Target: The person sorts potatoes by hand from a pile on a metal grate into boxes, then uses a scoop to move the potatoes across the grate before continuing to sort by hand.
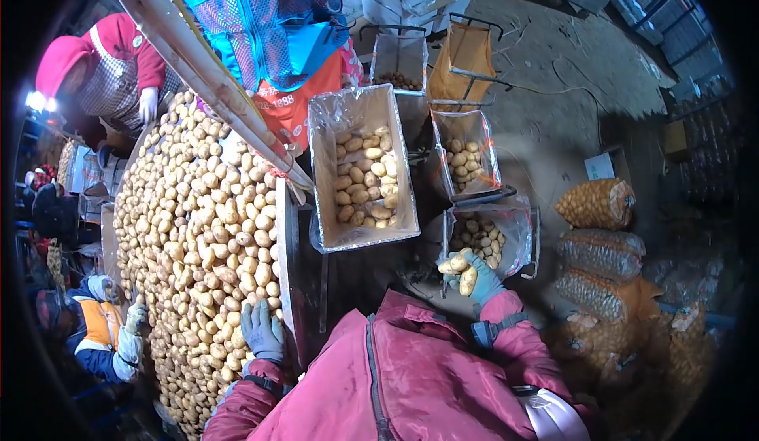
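A large heap of potatoes (pixel 205 235) covers the sorting table at the left. My left hand (pixel 262 331), in a grey-blue glove, lies with fingers spread on the potatoes near the table's right edge. To the right, my right hand (pixel 481 280), gloved too, is closed around potatoes (pixel 460 267), over the near edge of a lined bin (pixel 515 239) that has smaller potatoes in it. Farther forward, a tall lined box (pixel 320 136) holds large potatoes. Beside it stands another lined bin (pixel 482 128) with potatoes inside.
Co-workers stand around the table: one in blue and orange (pixel 277 37), one in a red hood (pixel 111 69), one in an orange vest (pixel 99 326). A slanted metal beam (pixel 186 57) crosses the table. Filled net sacks (pixel 597 204) are at the right; an orange bag (pixel 462 61) hangs on a frame.
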{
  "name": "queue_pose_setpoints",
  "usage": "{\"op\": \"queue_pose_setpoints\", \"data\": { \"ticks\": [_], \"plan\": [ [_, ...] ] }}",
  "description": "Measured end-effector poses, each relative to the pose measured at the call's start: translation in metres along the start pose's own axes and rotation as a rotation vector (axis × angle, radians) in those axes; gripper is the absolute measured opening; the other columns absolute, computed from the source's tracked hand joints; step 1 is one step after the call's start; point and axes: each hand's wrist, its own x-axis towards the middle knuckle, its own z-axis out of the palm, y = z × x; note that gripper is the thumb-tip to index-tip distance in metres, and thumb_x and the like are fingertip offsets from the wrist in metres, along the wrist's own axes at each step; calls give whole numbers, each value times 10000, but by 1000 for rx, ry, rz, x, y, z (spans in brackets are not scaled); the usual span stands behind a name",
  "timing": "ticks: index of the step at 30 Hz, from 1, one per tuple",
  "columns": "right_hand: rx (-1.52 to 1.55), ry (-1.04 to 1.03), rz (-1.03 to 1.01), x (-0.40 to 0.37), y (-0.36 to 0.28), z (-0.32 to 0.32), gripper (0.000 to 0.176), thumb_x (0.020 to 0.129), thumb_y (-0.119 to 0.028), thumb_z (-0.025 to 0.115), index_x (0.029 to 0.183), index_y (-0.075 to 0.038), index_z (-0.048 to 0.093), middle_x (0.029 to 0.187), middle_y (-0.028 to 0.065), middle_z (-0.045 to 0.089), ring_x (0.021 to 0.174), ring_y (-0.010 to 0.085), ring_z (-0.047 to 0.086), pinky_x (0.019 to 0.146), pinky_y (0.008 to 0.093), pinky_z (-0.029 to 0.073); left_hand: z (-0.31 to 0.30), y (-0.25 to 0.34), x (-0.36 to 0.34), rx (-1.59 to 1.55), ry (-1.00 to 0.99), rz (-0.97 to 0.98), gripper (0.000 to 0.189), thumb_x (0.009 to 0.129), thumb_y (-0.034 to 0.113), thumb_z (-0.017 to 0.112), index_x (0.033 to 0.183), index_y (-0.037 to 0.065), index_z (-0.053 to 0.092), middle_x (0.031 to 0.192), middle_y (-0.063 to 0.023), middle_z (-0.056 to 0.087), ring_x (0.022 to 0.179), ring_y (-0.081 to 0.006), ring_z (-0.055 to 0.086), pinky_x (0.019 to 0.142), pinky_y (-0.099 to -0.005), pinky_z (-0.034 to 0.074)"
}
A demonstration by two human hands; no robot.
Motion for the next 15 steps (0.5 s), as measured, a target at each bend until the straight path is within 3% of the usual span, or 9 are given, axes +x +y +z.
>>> {"op": "queue_pose_setpoints", "data": {
  "ticks": [2,4,5,7,9,11,13,15],
  "plan": [
    [-20,19,22,-6,-9,9,363,843,-406,760,971,-99,614,944,73,606,889,235,580,671,340,500,-1,1,1,14,3,1,521,898,280,590,1369,58,582,1374,-146,575,1367,-386,427,1156,-514,302],
    [98,-106,-147,-26,-35,48,312,840,-370,753,934,-104,621,950,79,620,863,232,600,645,340,511,-1,-1,0,5,5,3,524,894,278,593,1368,52,579,1371,-152,573,1364,-387,429,1156,-515,302],
    [133,-14,-241,-21,-47,47,217,862,-302,713,896,-105,629,979,80,637,856,228,604,603,346,510,0,-1,0,-5,5,4,528,891,275,597,1366,47,577,1369,-158,572,1361,-389,430,1156,-515,302],
    [-112,-89,-443,-64,-105,112,153,879,-231,675,924,-88,640,1028,79,644,891,213,611,600,323,522,0,-1,1,-15,5,15,535,882,267,603,1366,39,574,1361,-164,574,1356,-393,433,1158,-521,299],
    [-188,-190,-417,-11,-185,92,128,920,-198,639,960,-76,647,1042,78,647,959,202,611,684,304,555,8,-7,0,9,19,31,532,881,264,602,1361,38,576,1357,-159,582,1350,-397,436,1159,-527,296],
    [-78,-41,-562,47,-277,92,388,955,-476,636,1026,-95,606,1000,50,632,907,267,630,769,416,549,6,-3,0,0,35,28,526,884,269,601,1355,35,580,1353,-151,591,1345,-400,439,1160,-532,293],
    [-501,22,-997,-24,-293,215,88,949,-87,581,925,-85,666,1002,69,672,937,212,619,913,360,521,-2,2,1,-2,20,10,520,888,278,601,1348,35,586,1348,-150,597,1342,-401,442,1159,-533,296],
    [-239,-95,-644,53,-314,141,418,1028,-326,559,1313,-23,520,1173,103,611,1031,274,629,832,411,562,5,-3,1,3,60,39,505,880,280,621,1324,42,602,1329,-149,605,1329,-399,455,1147,-534,313]
  ]
}}
